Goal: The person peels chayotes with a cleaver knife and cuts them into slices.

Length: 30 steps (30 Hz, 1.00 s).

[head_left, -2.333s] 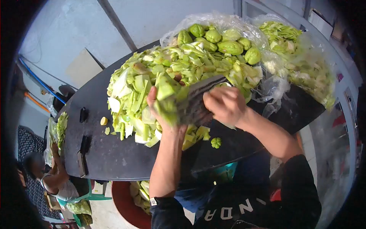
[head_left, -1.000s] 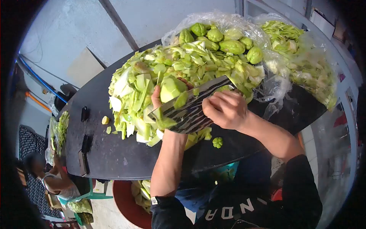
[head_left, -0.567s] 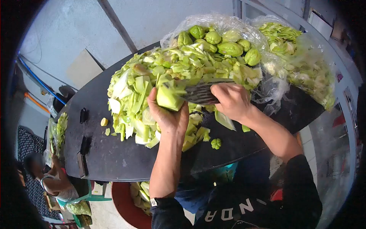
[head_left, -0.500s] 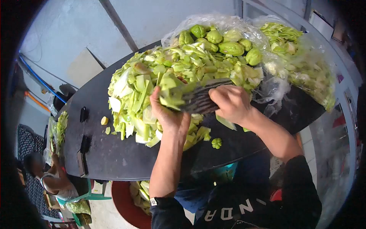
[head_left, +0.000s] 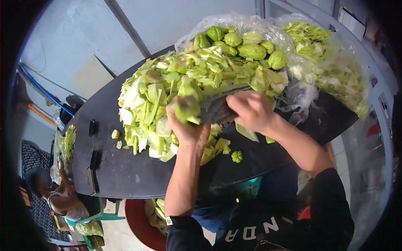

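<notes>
My left hand [head_left: 188,131] is wrapped round a green chayote piece [head_left: 186,109], which is smeared by motion. In my right hand [head_left: 252,111] is a wide, dark-streaked blade, like a cleaver [head_left: 216,109]; my fist hides its handle. The blurred blade meets the right side of the chayote piece. Beneath and behind both hands spreads a large heap of cut chayote slices [head_left: 146,100]. One long pale slice [head_left: 246,133] lies below my right hand, and a small green chayote [head_left: 237,156] sits nearer the table's front edge.
Whole chayotes [head_left: 252,51] lie behind the heap on clear plastic. A plastic bag of slices [head_left: 339,79] stands at right. Black-handled tools [head_left: 93,161] rest on the dark table [head_left: 121,178] at left. Below is a red tub [head_left: 140,228]; another person [head_left: 69,201] sits at far left.
The blade and chayote piece are more blurred now, with the piece turned slightly in my left hand. My right hand has shifted slightly left. The whole view has moved a little.
</notes>
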### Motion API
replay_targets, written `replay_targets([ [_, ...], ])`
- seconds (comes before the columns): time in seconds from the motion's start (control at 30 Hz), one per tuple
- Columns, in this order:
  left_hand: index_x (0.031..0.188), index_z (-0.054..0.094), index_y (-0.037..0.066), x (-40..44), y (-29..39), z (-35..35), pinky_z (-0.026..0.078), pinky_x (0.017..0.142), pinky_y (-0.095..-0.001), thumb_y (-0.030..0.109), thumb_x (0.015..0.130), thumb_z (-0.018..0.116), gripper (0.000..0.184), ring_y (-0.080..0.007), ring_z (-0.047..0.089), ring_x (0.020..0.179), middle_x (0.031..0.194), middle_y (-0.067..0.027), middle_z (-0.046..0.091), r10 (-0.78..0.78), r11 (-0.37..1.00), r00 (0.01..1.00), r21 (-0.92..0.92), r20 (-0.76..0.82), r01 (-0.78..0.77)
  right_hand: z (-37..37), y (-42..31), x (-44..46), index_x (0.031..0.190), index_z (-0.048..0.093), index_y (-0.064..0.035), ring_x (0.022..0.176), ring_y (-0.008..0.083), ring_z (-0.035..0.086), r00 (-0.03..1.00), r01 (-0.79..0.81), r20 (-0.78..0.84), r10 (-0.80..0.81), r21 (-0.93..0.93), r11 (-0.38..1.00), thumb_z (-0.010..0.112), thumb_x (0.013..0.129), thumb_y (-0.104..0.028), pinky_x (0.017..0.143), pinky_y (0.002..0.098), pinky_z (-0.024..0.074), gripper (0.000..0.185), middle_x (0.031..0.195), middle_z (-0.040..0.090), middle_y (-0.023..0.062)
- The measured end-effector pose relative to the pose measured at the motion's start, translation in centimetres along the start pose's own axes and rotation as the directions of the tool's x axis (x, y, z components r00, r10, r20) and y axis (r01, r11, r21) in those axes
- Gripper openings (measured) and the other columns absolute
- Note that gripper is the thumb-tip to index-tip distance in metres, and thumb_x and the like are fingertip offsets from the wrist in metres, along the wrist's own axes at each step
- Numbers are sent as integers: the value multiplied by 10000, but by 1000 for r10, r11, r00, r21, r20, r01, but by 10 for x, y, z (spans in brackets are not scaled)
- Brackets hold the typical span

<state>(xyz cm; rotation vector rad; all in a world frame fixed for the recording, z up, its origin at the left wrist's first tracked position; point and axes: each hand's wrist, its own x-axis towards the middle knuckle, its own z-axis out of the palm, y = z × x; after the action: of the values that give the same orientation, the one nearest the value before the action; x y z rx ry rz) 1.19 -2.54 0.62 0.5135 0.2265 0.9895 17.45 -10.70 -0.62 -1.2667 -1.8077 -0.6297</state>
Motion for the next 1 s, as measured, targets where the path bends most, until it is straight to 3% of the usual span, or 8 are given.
replay_targets([
  [0.13,1195,571,79,4,3,2,430,986,-515,397,875,543,452,-279,569,1078,1150,-118,614,-10,1000,1000,-10,-10,10,3,23,-3,906,501,-71,634,339,661,914,-323,191,359,-194,926,621,787,-69,501,446,501,169,700,650,122],
  [0.27,1216,553,67,7,5,2,418,1007,-519,385,905,508,447,-285,558,1108,1187,-121,600,32,999,993,-35,-117,-36,-1,15,-4,896,499,-72,627,340,654,932,-309,153,329,-139,941,628,773,-73,510,446,505,178,706,644,132],
  [0.5,1274,541,75,9,2,-6,427,1007,-453,496,935,470,546,-277,565,1114,1219,-111,601,-33,999,991,-2,-129,33,2,-7,1,789,532,-82,562,179,589,991,114,-52,-124,-160,981,599,726,-62,491,314,493,95,631,504,16],
  [0.6,1213,583,88,4,2,-7,480,930,-412,567,896,496,581,-272,596,1040,1134,-108,634,-135,991,990,23,27,135,-2,-18,4,825,562,-70,574,149,571,967,242,-23,-255,-246,939,596,727,-79,496,276,476,104,646,494,8],
  [0.67,1188,588,90,8,0,-6,502,883,-400,559,894,500,561,-263,607,1010,1117,-102,637,-81,996,996,46,-23,82,-1,-21,5,834,568,-64,587,132,560,966,252,-5,-260,-238,938,609,723,-107,515,258,468,126,664,498,3],
  [0.8,1166,582,88,7,1,-8,496,878,-379,509,908,502,500,-239,605,1006,1108,-88,634,-87,996,996,14,11,87,-1,-18,5,832,561,-84,605,150,579,977,207,-1,-213,-218,954,601,741,-100,521,282,486,101,668,516,9],
  [0.9,1203,547,79,7,6,6,463,941,-416,383,919,538,417,-224,571,1064,1150,-85,609,79,997,964,19,-254,-77,12,11,-6,806,506,-86,605,257,622,991,-117,52,127,-171,978,602,758,-49,532,378,510,113,675,570,51],
  [1.0,1200,548,82,10,8,5,416,998,-438,381,912,546,415,-222,559,1081,1140,-83,607,100,994,983,-34,-154,-106,1,18,-3,814,502,-83,624,286,630,983,-161,53,174,-183,970,602,734,-16,536,402,511,145,679,579,62],
])
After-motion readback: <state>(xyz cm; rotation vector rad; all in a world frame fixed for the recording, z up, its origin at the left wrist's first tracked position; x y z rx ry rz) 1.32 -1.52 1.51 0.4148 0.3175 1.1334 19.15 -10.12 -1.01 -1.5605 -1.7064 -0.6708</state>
